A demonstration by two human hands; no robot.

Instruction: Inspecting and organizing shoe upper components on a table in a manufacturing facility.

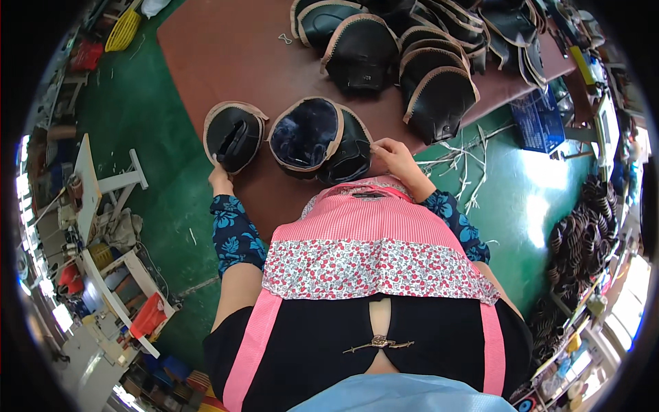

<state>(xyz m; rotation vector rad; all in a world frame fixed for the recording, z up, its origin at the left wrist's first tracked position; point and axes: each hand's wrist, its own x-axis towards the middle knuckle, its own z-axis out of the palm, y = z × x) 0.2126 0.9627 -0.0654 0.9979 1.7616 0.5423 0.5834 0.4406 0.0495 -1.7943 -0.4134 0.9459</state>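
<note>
Maroon desk [213, 62] bears black tan-edged pile [432, 67]. Left grip [220, 181] pinches left cup [229, 134] by rim; right grip [401, 163] pinches black cup [352, 147] beside plush-lined cup [305, 134].

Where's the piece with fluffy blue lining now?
In the head view, the lined piece is left of upper centre, between the black piece at the left hand and the right hand.
</note>
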